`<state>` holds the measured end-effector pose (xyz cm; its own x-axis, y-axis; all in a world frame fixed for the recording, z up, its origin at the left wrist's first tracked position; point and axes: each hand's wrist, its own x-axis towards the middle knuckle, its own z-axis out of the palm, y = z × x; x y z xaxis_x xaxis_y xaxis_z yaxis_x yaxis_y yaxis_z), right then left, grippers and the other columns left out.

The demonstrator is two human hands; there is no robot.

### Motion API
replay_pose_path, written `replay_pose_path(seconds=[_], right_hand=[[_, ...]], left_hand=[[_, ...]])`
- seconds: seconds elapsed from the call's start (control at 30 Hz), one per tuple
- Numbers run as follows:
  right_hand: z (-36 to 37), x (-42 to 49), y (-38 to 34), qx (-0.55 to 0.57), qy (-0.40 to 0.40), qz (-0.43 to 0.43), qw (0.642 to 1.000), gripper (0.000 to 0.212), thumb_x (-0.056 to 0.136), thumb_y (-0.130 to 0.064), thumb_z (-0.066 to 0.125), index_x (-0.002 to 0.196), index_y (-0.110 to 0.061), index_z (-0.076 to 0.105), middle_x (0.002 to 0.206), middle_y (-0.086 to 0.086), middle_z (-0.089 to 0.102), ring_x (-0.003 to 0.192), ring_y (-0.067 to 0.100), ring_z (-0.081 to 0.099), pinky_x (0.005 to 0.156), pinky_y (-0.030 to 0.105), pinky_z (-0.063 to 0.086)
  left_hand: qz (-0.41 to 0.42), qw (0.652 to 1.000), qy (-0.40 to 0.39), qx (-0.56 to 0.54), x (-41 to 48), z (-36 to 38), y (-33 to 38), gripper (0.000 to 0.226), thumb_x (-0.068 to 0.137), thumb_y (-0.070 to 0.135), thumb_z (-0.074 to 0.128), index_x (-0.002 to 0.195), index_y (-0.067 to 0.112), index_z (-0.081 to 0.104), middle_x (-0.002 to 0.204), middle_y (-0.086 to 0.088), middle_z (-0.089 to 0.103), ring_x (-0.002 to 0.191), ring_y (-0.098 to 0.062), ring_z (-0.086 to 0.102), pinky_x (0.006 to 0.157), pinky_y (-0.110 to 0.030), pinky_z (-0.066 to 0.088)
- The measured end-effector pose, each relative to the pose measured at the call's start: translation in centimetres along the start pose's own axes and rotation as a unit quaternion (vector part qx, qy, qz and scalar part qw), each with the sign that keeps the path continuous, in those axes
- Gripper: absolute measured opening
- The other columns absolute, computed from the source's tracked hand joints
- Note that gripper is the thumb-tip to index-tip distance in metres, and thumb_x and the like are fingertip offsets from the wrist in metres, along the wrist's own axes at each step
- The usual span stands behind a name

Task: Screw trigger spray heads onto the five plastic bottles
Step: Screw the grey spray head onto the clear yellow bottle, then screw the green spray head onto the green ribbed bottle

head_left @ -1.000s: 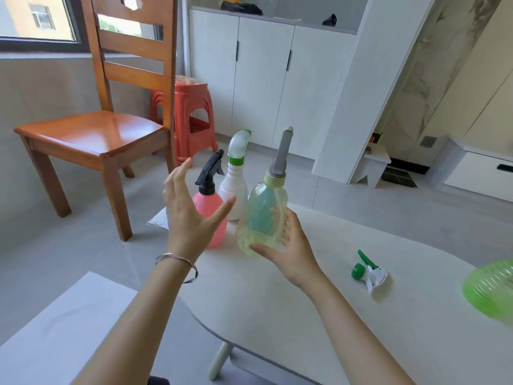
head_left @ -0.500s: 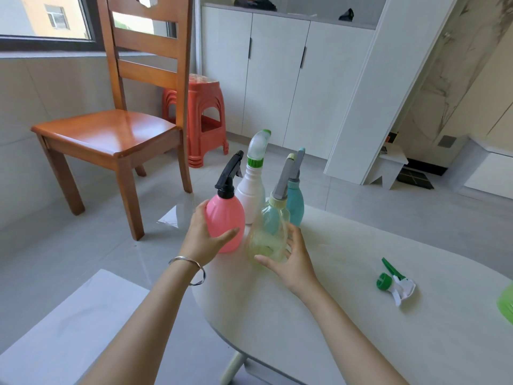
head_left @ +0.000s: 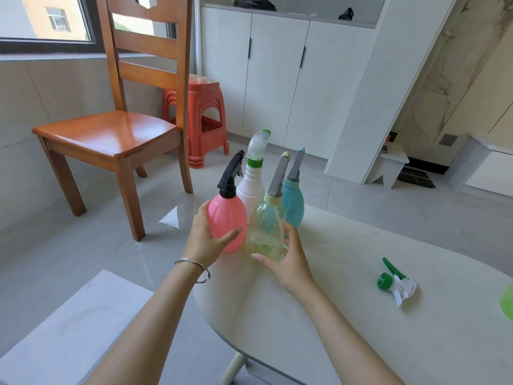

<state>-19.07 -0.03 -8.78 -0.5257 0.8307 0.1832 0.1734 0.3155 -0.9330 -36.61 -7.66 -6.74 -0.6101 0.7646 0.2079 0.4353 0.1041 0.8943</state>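
**A:** What have my hands got?

**B:** Your left hand [head_left: 206,237] grips the pink bottle [head_left: 227,218], thumb across its front, fingers [head_left: 202,211] curled round its left side. Your right hand [head_left: 290,262] is wrapped round the clear bottle [head_left: 266,232], which stands against the pink bottle's right side. The thumb sits low on the near face and the fingers curl round the far side.

**A:** What's crowding them?

**B:** The white bottle [head_left: 251,187] stands directly behind the pink bottle. The teal bottle [head_left: 294,208] is behind and to its right, close against the clear one. All four stand upright on the table [head_left: 361,343] with spray heads on.

**A:** Anything loose?

**B:** A green-and-white spray head [head_left: 397,282] lies on its side well to the right of the pink bottle, apart from everything. Further right, a blurred green thing [head_left: 506,301] is cut off at the edge. You can't tell what it is.

**A:** And off the table?

**B:** A wooden chair [head_left: 111,134] stands on the floor beyond and left of the pink bottle. A red stool [head_left: 205,120] stands behind the chair.
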Motion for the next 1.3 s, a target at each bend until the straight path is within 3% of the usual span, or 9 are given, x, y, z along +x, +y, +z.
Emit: replay_pose_path(seconds=[0.33, 0.47, 0.57, 0.7, 0.83, 0.97, 1.1, 1.17, 1.3], right_hand=[[0.3, -0.2, 0.1, -0.017, 0.012, 0.0, 1.0, 0.088, 0.066, -0.026, 0.085, 0.136, -0.03, 0.031, 0.14, -0.008, 0.04, 0.13, 0.008, 0.04, 0.102, 0.018, 0.033], [0.2, -0.7, -0.2, -0.009, 0.01, -0.002, 1.0, 0.095, 0.066, -0.029, 0.085, 0.141, -0.029, 0.026, 0.145, -0.009, 0.034, 0.133, 0.008, 0.036, 0.105, 0.019, 0.032], [-0.5, -1.1, -1.0, -0.003, 0.025, -0.015, 1.0, 0.092, 0.067, -0.029, 0.084, 0.139, -0.031, 0.027, 0.142, -0.012, 0.035, 0.13, 0.005, 0.038, 0.099, 0.006, 0.03], [-2.7, -2.1, -2.6, 0.008, 0.057, -0.04, 0.998, 0.089, 0.069, -0.032, 0.082, 0.14, -0.029, 0.029, 0.143, -0.01, 0.035, 0.131, 0.005, 0.036, 0.108, 0.023, 0.031], [-6.7, -3.4, -4.0, -0.006, 0.092, -0.076, 0.993, 0.078, 0.072, -0.036, 0.078, 0.134, -0.038, 0.03, 0.139, -0.023, 0.034, 0.126, -0.008, 0.036, 0.1, 0.015, 0.031], [-11.6, -4.8, -4.4, -0.041, 0.151, -0.103, 0.982, 0.074, 0.075, -0.03, 0.077, 0.133, -0.035, 0.033, 0.138, -0.018, 0.037, 0.123, -0.013, 0.037, 0.099, 0.009, 0.031], [-17.2, -6.4, -3.3, -0.11, 0.22, -0.12, 0.962, 0.073, 0.076, -0.02, 0.077, 0.136, -0.019, 0.036, 0.141, -0.005, 0.038, 0.128, 0.004, 0.038, 0.101, 0.007, 0.029], [-20.3, -7.1, -2.5, -0.151, 0.259, -0.131, 0.945, 0.073, 0.076, -0.018, 0.078, 0.136, -0.015, 0.037, 0.141, -0.004, 0.035, 0.13, 0.002, 0.033, 0.1, 0.002, 0.024], [-26.1, -8.3, -0.3, -0.211, 0.354, -0.126, 0.902, 0.08, 0.073, -0.018, 0.08, 0.137, -0.005, 0.035, 0.145, 0.01, 0.034, 0.138, 0.016, 0.028, 0.112, 0.021, 0.021]], left_hand=[[-0.009, 1.0, -0.005, -0.001, -0.2, -0.1, 0.2, 0.089, 0.074, 0.033, 0.078, 0.143, 0.017, 0.025, 0.139, -0.006, 0.042, 0.121, -0.022, 0.044, 0.101, -0.04, 0.043], [-0.007, 0.999, 0.022, 0.025, -0.5, -0.6, 1.0, 0.1, 0.073, 0.044, 0.075, 0.148, 0.014, 0.016, 0.155, -0.006, 0.025, 0.141, -0.023, 0.027, 0.114, -0.04, 0.029], [0.041, 0.996, 0.071, 0.027, -1.3, -1.2, 3.0, 0.1, 0.07, 0.056, 0.068, 0.148, 0.017, 0.019, 0.155, -0.002, 0.026, 0.14, -0.015, 0.025, 0.112, -0.034, 0.026], [0.138, 0.978, 0.154, 0.004, -3.2, -1.3, 6.4, 0.086, 0.072, 0.052, 0.066, 0.142, 0.016, 0.031, 0.141, 0.005, 0.038, 0.131, -0.008, 0.033, 0.111, -0.032, 0.029], [0.248, 0.951, 0.183, 0.006, -5.2, 0.2, 9.4, 0.074, 0.078, 0.047, 0.068, 0.137, 0.013, 0.039, 0.135, 0.003, 0.042, 0.129, -0.014, 0.04, 0.111, -0.03, 0.033], [0.305, 0.946, 0.106, 0.031, -6.8, 4.0, 11.6, 0.07, 0.077, 0.043, 0.069, 0.135, 0.015, 0.041, 0.135, 0.007, 0.043, 0.126, -0.005, 0.038, 0.109, -0.012, 0.025], [0.31, 0.947, -0.003, 0.081, -7.9, 8.5, 12.4, 0.075, 0.078, 0.047, 0.067, 0.14, 0.016, 0.037, 0.14, 0.011, 0.037, 0.131, -0.002, 0.031, 0.11, -0.007, 0.016], [0.293, 0.949, -0.057, 0.099, -8.3, 10.8, 12.6, 0.08, 0.078, 0.059, 0.056, 0.144, 0.02, 0.032, 0.147, 0.01, 0.033, 0.137, -0.006, 0.029, 0.113, -0.015, 0.019], [0.261, 0.945, -0.144, 0.133, -8.7, 15.3, 12.6, 0.092, 0.073, 0.071, 0.046, 0.148, 0.022, 0.023, 0.156, 0.002, 0.026, 0.144, -0.016, 0.022, 0.118, -0.04, 0.025]])
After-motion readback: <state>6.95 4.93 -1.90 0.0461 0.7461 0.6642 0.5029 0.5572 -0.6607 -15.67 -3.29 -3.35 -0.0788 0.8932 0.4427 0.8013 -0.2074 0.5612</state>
